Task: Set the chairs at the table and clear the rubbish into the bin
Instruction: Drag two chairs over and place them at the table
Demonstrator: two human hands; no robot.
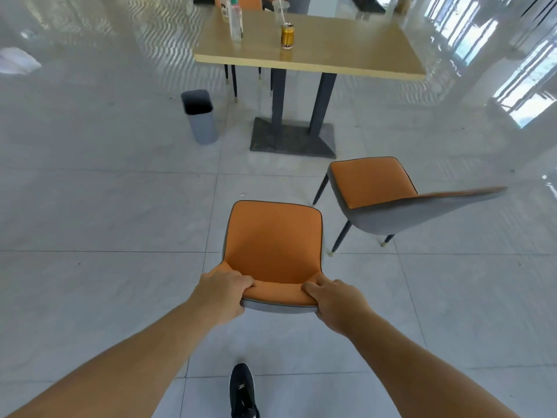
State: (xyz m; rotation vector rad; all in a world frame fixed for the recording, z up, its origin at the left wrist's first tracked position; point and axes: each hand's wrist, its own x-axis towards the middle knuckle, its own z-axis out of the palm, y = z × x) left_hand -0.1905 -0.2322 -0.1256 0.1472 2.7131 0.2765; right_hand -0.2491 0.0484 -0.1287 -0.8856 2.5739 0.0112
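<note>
An orange chair (275,239) with a grey shell stands right in front of me, its seat facing the wooden table (340,52). My left hand (221,289) and my right hand (337,301) both grip the top of its backrest. A second orange chair (372,184) stands to the right, turned at an angle, apart from the table. On the table are a gold can (287,36), a clear plastic bottle (236,22), a second bottle (224,7) and a plastic cup with a straw (281,9). A grey bin (200,117) stands on the floor left of the table's base.
The table's dark pedestal base (294,138) lies ahead between the chairs and the tabletop. Legs of another chair (233,82) show beyond the table. White crumpled stuff (16,60) lies at the far left. My black shoe (242,390) is on the glossy tiled floor.
</note>
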